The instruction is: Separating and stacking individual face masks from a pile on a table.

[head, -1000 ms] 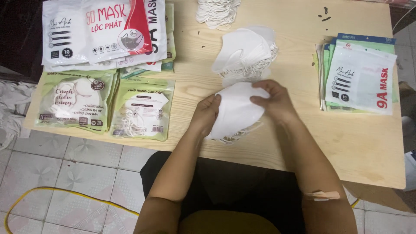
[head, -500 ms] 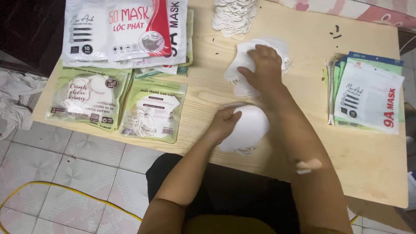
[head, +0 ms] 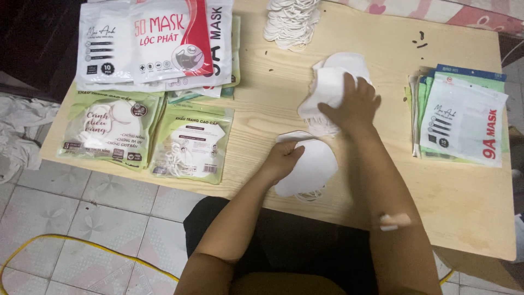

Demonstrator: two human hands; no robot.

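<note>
A small stack of white folded face masks [head: 308, 166] lies near the front edge of the wooden table [head: 464, 191]. My left hand [head: 281, 158] rests on its left side, fingers curled on the top mask. Farther back sits a loose pile of white masks [head: 333, 82]. My right hand [head: 353, 104] lies on that pile with fingers closed around one white mask at the pile's near side.
Two green filled mask packets [head: 192, 143] lie at the left, with large white-and-red bags [head: 153, 41] behind them. A stack of empty packets [head: 461, 117] sits at the right. A bundle of white ear loops [head: 289, 19] is at the back. Tiled floor lies below.
My right hand left the near stack, reached back to the loose pile and closed on a mask there. My left hand stayed on the near stack.
</note>
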